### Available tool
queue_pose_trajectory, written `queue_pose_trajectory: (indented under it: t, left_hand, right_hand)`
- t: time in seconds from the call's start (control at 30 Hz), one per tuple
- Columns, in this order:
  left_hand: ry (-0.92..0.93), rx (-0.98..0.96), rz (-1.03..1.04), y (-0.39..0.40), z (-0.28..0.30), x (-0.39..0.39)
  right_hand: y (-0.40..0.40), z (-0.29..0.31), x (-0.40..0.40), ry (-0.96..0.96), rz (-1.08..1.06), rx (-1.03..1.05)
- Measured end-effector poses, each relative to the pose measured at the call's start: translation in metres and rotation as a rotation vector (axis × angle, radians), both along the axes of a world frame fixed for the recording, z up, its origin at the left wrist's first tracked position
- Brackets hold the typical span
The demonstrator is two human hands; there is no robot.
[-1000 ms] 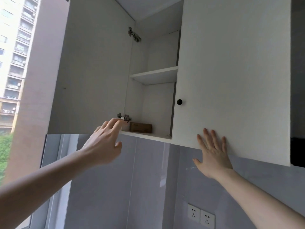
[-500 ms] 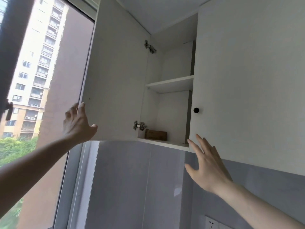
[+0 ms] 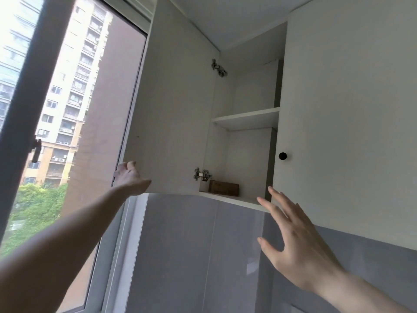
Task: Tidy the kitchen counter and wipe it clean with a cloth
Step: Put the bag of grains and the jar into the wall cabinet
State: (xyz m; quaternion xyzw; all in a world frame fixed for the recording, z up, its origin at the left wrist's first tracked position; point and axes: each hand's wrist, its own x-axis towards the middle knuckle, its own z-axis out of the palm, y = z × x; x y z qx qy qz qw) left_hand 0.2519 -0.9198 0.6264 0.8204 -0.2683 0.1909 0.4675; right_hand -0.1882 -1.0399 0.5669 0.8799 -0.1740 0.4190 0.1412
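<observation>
Since a second ago: left hand (image 3: 129,178) is shifting from cupboard shelf to open door (image 3: 171,114) edge, fingers gripping it; right hand (image 3: 295,240) is hovering spread, empty, below closed door (image 3: 349,132); brown box (image 3: 223,187) is sitting inside; I am judging a slow swing shut safest

Single head view, worn on the person's head, tilted steeply up toward a wall cabinet (image 3: 349,109) from below and close in. Faces the open cabinet door (image 3: 171,114) and inner shelf (image 3: 246,118); window (image 3: 56,109) fills the left side, grey wall panel (image 3: 191,256) the bottom. Both forearms enter from the lower corners, left hand (image 3: 128,177) farther away, right hand (image 3: 295,245) nearer the lens. Wide-angle bending at the edges.
</observation>
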Motion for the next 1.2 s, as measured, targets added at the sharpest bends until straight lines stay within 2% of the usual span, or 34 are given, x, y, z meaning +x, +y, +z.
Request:
queue_pose_trajectory:
  t: [0.1, 0.27, 0.43, 0.53, 0.67, 0.87, 1.0, 1.2]
  left_hand:
    - [0.021, -0.064, 0.159, 0.011, 0.003, 0.009]
    - [0.080, -0.108, 0.082, 0.008, 0.002, 0.032]
    - [-0.031, -0.226, 0.139, 0.005, -0.002, 0.016]
    - [-0.127, -0.261, 0.066, 0.006, -0.002, -0.006]
    - [-0.292, -0.225, -0.022, 0.009, -0.007, -0.046]
    - [-0.407, -0.107, -0.236, -0.020, -0.014, -0.119]
    - [-0.476, 0.031, -0.295, -0.051, -0.014, -0.157]
    - [-0.478, 0.055, -0.426, -0.112, -0.008, -0.193]
  right_hand:
    - [0.001, 0.000, -0.011, -0.009, 0.003, -0.008]
    - [0.012, -0.002, -0.026, -0.036, 0.034, -0.029]
    - [0.006, 0.001, -0.032, -0.037, 0.020, -0.044]
    - [-0.005, 0.007, -0.030, -0.036, -0.004, -0.039]
    - [-0.023, 0.017, -0.025, -0.051, -0.040, -0.036]
    - [-0.053, 0.032, -0.025, -0.059, -0.160, -0.012]
    - [-0.074, 0.039, -0.046, -0.063, -0.292, 0.019]
    - [-0.108, 0.048, -0.094, 0.010, -0.588, 0.048]
